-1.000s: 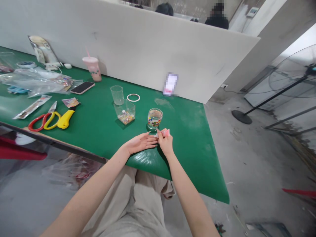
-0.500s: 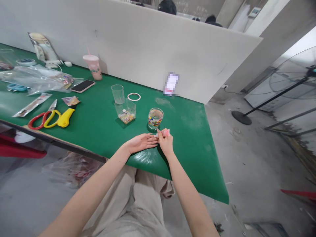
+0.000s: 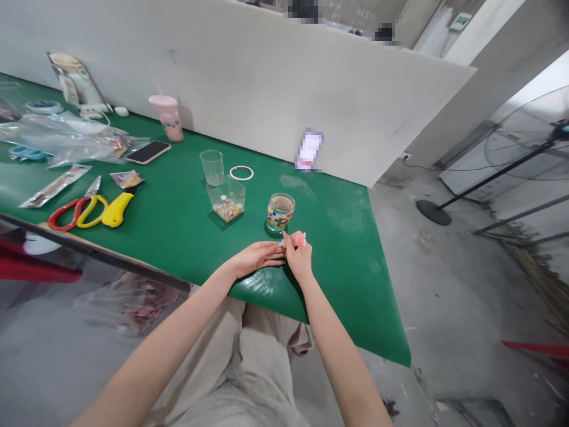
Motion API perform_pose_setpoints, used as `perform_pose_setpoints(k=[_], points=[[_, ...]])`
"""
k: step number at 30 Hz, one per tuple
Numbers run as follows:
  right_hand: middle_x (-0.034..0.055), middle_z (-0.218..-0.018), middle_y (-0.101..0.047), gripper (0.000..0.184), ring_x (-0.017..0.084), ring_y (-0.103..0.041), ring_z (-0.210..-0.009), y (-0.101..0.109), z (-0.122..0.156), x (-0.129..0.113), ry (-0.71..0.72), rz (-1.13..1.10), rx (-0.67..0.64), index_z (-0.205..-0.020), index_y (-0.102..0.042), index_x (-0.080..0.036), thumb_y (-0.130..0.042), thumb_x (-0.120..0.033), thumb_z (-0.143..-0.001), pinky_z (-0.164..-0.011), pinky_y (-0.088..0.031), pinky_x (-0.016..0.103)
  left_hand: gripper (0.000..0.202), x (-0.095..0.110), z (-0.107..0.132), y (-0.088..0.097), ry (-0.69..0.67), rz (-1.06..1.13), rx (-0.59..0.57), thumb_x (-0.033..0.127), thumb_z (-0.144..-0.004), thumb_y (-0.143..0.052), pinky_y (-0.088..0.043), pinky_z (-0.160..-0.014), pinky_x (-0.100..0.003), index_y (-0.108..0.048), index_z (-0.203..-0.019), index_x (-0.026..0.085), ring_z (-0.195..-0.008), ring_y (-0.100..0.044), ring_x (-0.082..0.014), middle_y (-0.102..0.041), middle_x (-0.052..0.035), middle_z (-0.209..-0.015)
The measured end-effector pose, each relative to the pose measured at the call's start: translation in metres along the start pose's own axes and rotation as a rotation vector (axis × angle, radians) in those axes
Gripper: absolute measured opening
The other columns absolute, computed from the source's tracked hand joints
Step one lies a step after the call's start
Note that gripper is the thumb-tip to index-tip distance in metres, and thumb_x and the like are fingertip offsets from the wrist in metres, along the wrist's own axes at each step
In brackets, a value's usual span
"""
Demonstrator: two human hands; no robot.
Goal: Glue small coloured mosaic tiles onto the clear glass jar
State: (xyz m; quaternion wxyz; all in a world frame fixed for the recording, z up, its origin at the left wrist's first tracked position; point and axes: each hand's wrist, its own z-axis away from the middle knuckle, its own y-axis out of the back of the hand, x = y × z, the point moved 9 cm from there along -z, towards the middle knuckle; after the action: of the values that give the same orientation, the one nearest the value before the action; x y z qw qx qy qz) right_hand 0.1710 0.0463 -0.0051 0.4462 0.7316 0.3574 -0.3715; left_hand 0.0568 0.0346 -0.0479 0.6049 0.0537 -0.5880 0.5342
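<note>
Head view: at the front edge of the green table (image 3: 178, 228), the right hand (image 3: 301, 260) pinches a small pink tube (image 3: 299, 239), its tip at the fingertips of the left hand (image 3: 255, 259), which lies open, palm up. A mosaic-tiled glass (image 3: 280, 212) stands just behind them.

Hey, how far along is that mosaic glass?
Done: coloured squares cover the lower band of the glass. In hand: the right hand pinches a small pink tube by the open left hand. Left: the glass's upper part is bare; loose pieces sit in the clear box.
</note>
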Motion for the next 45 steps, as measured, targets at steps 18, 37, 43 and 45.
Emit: perform_pose_setpoints(k=[18,37,43,45], points=[[-0.0048,-0.055,-0.047,0.031,0.013,-0.046,-0.052,-0.0053,0.0049,-0.0045,0.035,0.009,-0.036,-0.066,-0.039,-0.023,-0.049,-0.042,-0.088,-0.058,-0.040,0.026,0.025,-0.0021,-0.0007,0.0065,-0.078,0.023,0.116,0.025,-0.076,-0.074,-0.041,-0.105,-0.040,-0.069,-0.093,0.008,-0.097,-0.068,-0.0210,-0.073,-0.0162,-0.100],[-0.0050,-0.056,-0.045,0.030,0.013,-0.044,-0.053,-0.0050,0.0059,-0.0061,0.039,0.041,-0.025,-0.067,-0.037,-0.024,-0.046,-0.042,-0.089,-0.058,-0.039,0.026,0.021,-0.0012,-0.0005,0.0038,-0.066,0.037,0.096,0.021,-0.078,-0.071,-0.039,-0.107,-0.041,-0.069,-0.093,0.008,-0.100,-0.067,-0.0210,-0.073,-0.0160,-0.102],[-0.0054,-0.056,-0.044,0.031,0.013,-0.043,-0.052,-0.0060,0.0061,-0.0064,0.044,0.054,-0.026,-0.067,-0.036,-0.024,-0.045,-0.043,-0.090,-0.057,-0.038,0.026,0.020,-0.0010,0.0001,0.0031,-0.064,0.025,0.103,0.022,-0.078,-0.071,-0.038,-0.108,-0.041,-0.070,-0.093,0.007,-0.101,-0.067,-0.0218,-0.073,-0.0162,-0.102],[-0.0054,-0.055,-0.043,0.031,0.013,-0.043,-0.051,-0.0058,0.0060,-0.0070,0.048,0.063,-0.023,-0.067,-0.036,-0.024,-0.045,-0.043,-0.090,-0.057,-0.037,0.026,0.021,-0.0007,0.0005,0.0026,-0.060,0.022,0.103,0.022,-0.078,-0.072,-0.038,-0.108,-0.042,-0.070,-0.092,0.007,-0.102,-0.067,-0.0225,-0.072,-0.0168,-0.102]])
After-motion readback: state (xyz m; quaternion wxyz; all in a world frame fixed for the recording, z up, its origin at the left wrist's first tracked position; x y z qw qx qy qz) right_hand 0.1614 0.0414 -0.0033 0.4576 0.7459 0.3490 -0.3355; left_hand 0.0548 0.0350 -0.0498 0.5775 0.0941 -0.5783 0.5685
